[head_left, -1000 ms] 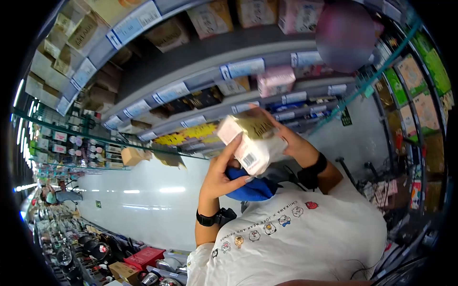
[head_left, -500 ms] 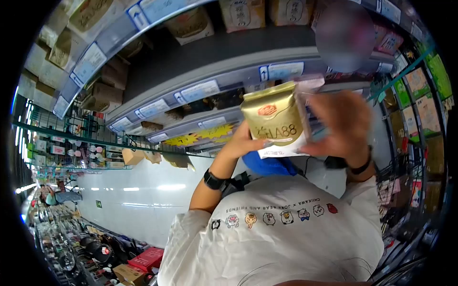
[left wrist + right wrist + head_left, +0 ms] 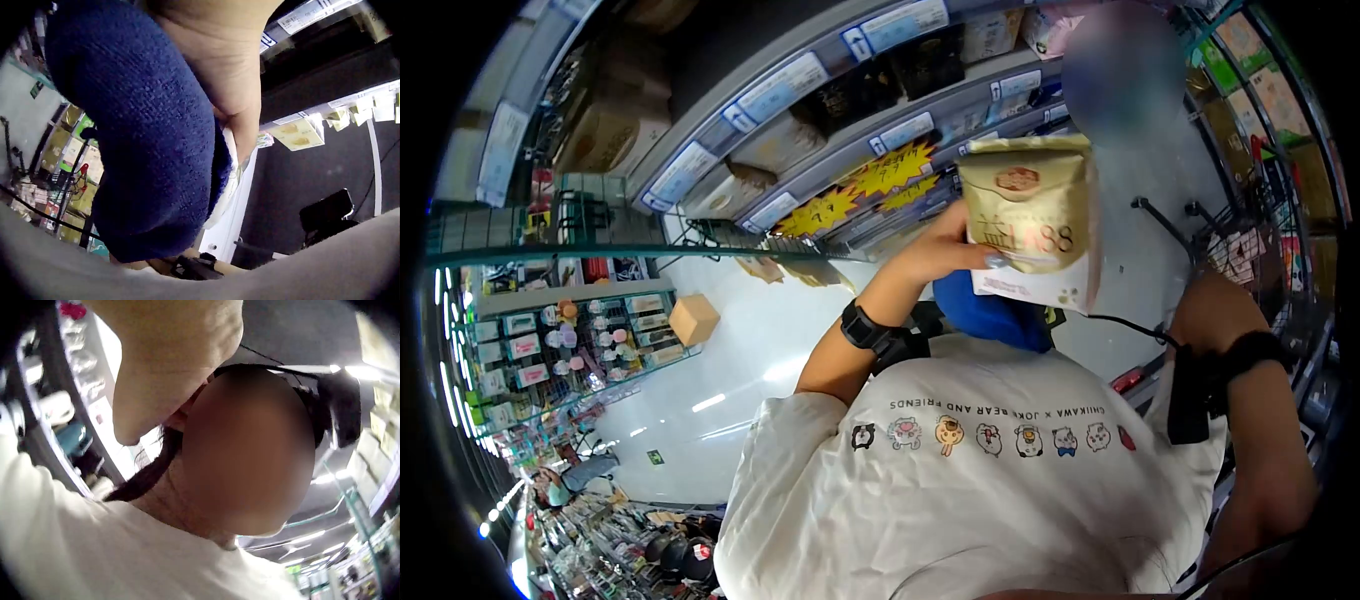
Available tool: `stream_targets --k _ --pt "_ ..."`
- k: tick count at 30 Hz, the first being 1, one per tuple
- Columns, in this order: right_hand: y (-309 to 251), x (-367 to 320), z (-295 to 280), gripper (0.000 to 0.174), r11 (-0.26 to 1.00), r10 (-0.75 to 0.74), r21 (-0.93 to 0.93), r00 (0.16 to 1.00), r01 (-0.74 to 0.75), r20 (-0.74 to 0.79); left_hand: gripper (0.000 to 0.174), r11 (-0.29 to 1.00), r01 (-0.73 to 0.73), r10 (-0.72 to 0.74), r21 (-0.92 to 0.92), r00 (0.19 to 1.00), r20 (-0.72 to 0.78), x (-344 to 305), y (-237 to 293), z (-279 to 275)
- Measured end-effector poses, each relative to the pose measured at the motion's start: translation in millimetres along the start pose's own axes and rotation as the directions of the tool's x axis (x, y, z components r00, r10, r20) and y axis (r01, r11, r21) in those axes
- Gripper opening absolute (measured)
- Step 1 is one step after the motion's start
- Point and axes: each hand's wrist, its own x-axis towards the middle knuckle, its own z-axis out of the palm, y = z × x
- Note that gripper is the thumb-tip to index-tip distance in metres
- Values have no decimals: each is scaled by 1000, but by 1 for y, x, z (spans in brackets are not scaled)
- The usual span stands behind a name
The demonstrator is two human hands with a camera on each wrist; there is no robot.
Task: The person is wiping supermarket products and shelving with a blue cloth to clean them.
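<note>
In the head view my left hand (image 3: 940, 245) grips an upright gold and white printed pack (image 3: 1030, 220), its thumb lying across the front. The pack bears a red oval logo and a folded top. Below it hangs a blue cloth (image 3: 995, 310); in the left wrist view this dark blue towelling cloth (image 3: 137, 137) covers much of the hand's work, with the hand (image 3: 215, 56) behind it. My right hand (image 3: 1265, 470) is raised back toward the head. The right wrist view has that hand (image 3: 175, 356) beside the person's hair and head, its fingers largely hidden.
Store shelves (image 3: 790, 90) with price labels and packed goods stand ahead, with yellow starburst signs (image 3: 890, 168). A green wire rack (image 3: 560, 345) is at left, near a cardboard box (image 3: 694, 320). A black cable (image 3: 1135, 325) crosses below the pack.
Both hands held the pack a second ago. The pack has turned its gold front into view and shifted right in the left hand. The right hand has let go and moved back toward the head.
</note>
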Motion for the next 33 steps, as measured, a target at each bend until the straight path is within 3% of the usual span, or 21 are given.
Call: stream_targets --k 2,4,7,10,11,15,18,31,33 --pt "-9 18 1 20 945 150 292 989 -149 18 70 998 -31 30 47 999 16 -7 2 9" --pt "-25 39 -6 5 782 288 552 953 -288 89 66 996 -27 25 89 999 30 -12 1 13" --pt "-39 58 -14 10 534 382 746 901 -398 206 66 996 -42 38 81 998 54 -12 -1 22" --pt "-42 58 -25 12 429 417 813 885 -393 208 67 995 -96 95 20 994 54 -3 -8 38" --pt "-43 57 -31 12 403 427 832 882 -381 198 85 994 -27 18 106 996 86 0 -10 37" --pt "-43 56 -49 15 321 471 882 866 -345 167 86 974 84 -107 210 989 101 10 -6 52" --pt "-46 55 -61 17 276 506 906 850 -322 148 65 997 -33 25 71 994 111 21 -18 65" --pt "-58 54 -81 25 143 624 978 781 -150 29 70 975 27 -66 220 983 172 44 -19 77" --pt "-50 48 -89 26 304 545 909 835 -284 79 70 970 12 -54 244 985 165 44 -18 78"
